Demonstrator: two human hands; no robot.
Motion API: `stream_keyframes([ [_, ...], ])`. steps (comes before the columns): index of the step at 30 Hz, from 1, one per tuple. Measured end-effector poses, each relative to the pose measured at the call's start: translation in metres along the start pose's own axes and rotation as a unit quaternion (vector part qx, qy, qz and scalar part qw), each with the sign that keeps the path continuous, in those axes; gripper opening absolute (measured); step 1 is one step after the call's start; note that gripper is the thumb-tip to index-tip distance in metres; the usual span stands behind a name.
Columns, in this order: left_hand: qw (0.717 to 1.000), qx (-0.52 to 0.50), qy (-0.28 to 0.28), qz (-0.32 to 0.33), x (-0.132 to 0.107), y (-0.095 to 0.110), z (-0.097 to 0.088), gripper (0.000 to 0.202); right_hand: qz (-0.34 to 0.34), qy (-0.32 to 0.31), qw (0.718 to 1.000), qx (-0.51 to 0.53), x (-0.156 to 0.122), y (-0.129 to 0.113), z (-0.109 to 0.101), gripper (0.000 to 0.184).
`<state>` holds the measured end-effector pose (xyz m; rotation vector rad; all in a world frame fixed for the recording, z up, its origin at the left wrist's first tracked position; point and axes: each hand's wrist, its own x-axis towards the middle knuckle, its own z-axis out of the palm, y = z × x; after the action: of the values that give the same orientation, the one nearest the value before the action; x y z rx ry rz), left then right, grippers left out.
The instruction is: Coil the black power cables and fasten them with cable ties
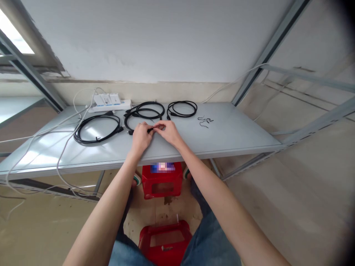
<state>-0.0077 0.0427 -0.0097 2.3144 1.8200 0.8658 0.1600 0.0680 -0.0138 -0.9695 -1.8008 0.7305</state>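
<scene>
My left hand [142, 137] rests at the table's front edge, closed on a coiled black cable [126, 121] whose plug [130, 132] sticks out to its left. Right beside it, my right hand [168, 132] pinches thumb and forefinger at the same spot on the coil; what lies between those fingertips is too small to make out. Another black coil [151, 104] lies just behind, overlapping the held one. To the left is a coiled cable [97, 139] with a small tie on it. A further coil [183, 115] sits right of my hands, with several loose black twist ties [204, 121] beyond.
A white power strip [111, 106] with white adapters [107, 99] stands against the wall. White cords [65, 147] trail across the grey table [235, 129] and over its left front edge. Below are red stools [162, 183]; metal uprights [249, 81] flank the table.
</scene>
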Motion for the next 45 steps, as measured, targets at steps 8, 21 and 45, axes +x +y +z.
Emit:
stream_keyframes([
  [8, 1.000, -0.019, -0.002, -0.004, -0.0008, -0.0001, -0.0001, 0.034, -0.020, -0.009, 1.000, -0.008, 0.0016, 0.0021, 0.0008, 0.020],
  [21, 1.000, -0.002, -0.007, -0.003, -0.0011, 0.0048, -0.0039, 0.031, -0.024, -0.019, 1.000, 0.003, 0.0011, 0.0029, -0.0007, 0.017],
  [45, 1.000, -0.012, 0.003, 0.000, 0.0004, -0.0001, 0.0034, 0.032, -0.034, -0.008, 0.999, 0.001, 0.0007, 0.0022, -0.0009, 0.019],
])
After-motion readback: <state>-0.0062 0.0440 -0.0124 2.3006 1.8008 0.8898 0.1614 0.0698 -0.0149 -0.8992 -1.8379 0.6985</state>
